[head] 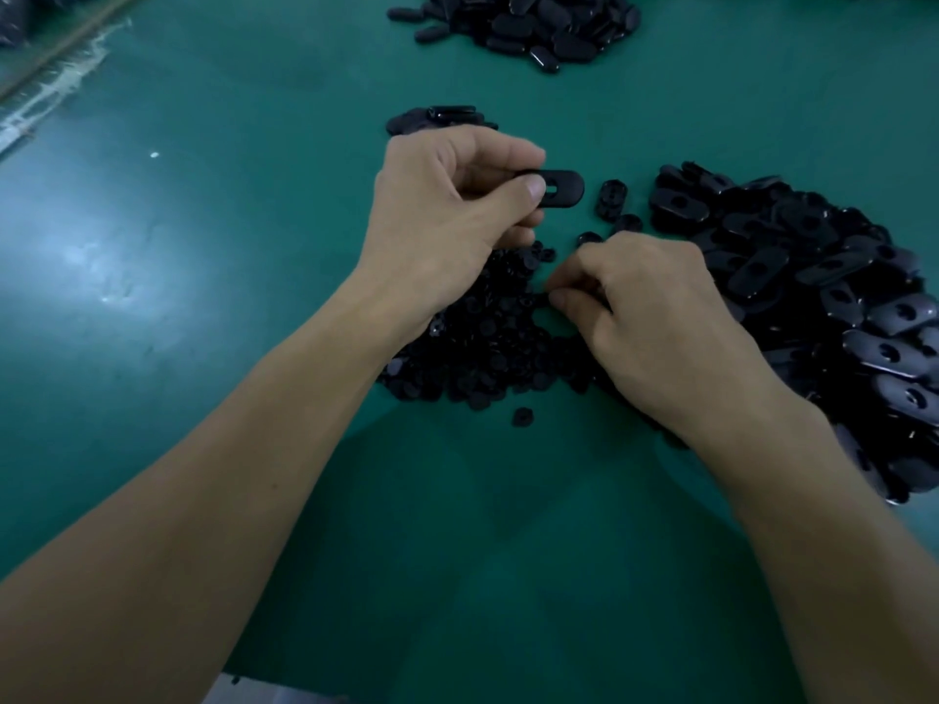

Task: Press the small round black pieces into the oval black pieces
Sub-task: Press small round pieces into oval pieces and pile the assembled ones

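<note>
My left hand (447, 205) pinches one oval black piece (559, 186) between thumb and fingers, held flat above the table with its slotted hole facing up. Below it lies a heap of small round black pieces (477, 348). My right hand (650, 317) rests on that heap with its fingertips curled together at the heap's top; whether a round piece sits between them is hidden. A large pile of oval black pieces (823, 297) spreads to the right of my right hand.
The green table mat (228, 246) carries another pile of oval pieces (528, 27) at the far edge and a small cluster (437, 118) behind my left hand. A few loose pieces (612, 198) lie between the piles. Clear plastic (56, 83) lies at far left.
</note>
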`<act>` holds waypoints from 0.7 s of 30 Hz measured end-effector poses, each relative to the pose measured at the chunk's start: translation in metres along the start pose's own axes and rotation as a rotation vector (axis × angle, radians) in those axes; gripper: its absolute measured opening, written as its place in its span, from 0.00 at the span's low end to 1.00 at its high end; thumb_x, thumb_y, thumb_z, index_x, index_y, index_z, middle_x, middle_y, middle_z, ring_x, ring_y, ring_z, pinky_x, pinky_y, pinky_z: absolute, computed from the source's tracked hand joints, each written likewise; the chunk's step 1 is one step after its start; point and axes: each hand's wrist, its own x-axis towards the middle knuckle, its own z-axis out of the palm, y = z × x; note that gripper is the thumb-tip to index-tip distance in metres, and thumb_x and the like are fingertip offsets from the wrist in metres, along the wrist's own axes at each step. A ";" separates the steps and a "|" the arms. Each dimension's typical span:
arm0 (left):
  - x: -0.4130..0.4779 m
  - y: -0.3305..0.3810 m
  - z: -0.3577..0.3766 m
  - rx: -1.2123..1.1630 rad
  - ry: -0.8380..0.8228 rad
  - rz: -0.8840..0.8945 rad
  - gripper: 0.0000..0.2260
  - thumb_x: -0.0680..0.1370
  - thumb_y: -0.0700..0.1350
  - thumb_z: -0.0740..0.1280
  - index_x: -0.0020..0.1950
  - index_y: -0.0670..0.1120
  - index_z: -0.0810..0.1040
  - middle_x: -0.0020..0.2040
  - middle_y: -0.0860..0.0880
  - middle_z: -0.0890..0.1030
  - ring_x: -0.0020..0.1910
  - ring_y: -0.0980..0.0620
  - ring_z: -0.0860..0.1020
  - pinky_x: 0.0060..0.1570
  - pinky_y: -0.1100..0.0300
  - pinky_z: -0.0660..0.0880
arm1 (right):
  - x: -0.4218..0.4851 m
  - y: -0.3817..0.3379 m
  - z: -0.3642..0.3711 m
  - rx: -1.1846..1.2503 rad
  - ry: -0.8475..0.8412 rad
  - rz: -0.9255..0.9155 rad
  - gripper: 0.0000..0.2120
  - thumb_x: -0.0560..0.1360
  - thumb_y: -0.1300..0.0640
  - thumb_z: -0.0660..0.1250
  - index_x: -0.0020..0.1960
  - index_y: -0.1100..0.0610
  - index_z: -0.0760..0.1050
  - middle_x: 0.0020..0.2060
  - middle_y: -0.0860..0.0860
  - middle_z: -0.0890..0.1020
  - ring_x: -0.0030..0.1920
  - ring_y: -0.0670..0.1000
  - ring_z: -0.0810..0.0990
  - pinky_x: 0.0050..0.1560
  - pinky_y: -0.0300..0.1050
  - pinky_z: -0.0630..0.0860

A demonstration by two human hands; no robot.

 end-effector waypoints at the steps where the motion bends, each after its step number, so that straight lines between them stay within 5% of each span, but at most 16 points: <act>1: 0.000 0.000 0.000 0.002 -0.001 -0.001 0.06 0.77 0.34 0.72 0.48 0.45 0.83 0.38 0.50 0.85 0.38 0.53 0.85 0.41 0.60 0.81 | 0.000 0.000 0.000 -0.014 0.003 -0.002 0.08 0.81 0.54 0.65 0.54 0.54 0.82 0.46 0.52 0.79 0.47 0.54 0.77 0.49 0.49 0.74; 7: -0.001 0.002 0.002 0.013 0.005 -0.013 0.06 0.77 0.34 0.72 0.48 0.45 0.83 0.38 0.49 0.85 0.38 0.53 0.85 0.41 0.60 0.81 | 0.000 -0.001 0.004 -0.032 0.055 -0.014 0.09 0.83 0.57 0.61 0.54 0.57 0.80 0.46 0.53 0.77 0.50 0.55 0.75 0.52 0.54 0.72; 14: -0.002 0.004 0.002 0.044 0.008 -0.012 0.05 0.77 0.35 0.72 0.49 0.44 0.83 0.40 0.48 0.86 0.39 0.52 0.86 0.42 0.60 0.81 | -0.001 -0.004 0.001 0.163 0.201 0.023 0.07 0.83 0.59 0.60 0.50 0.56 0.76 0.40 0.50 0.80 0.40 0.52 0.77 0.42 0.54 0.75; 18: -0.002 0.004 0.002 0.064 0.009 -0.012 0.05 0.77 0.35 0.73 0.49 0.45 0.83 0.39 0.49 0.86 0.39 0.51 0.86 0.42 0.60 0.81 | 0.000 -0.002 0.000 0.218 0.283 0.089 0.08 0.82 0.58 0.64 0.57 0.54 0.80 0.43 0.43 0.81 0.43 0.42 0.79 0.45 0.30 0.73; 21: -0.002 0.005 0.001 0.092 0.011 -0.004 0.06 0.77 0.35 0.73 0.50 0.45 0.84 0.39 0.49 0.86 0.40 0.51 0.86 0.42 0.60 0.82 | 0.001 -0.001 -0.001 0.250 0.313 0.072 0.08 0.80 0.60 0.67 0.57 0.55 0.82 0.42 0.40 0.79 0.42 0.37 0.78 0.48 0.23 0.69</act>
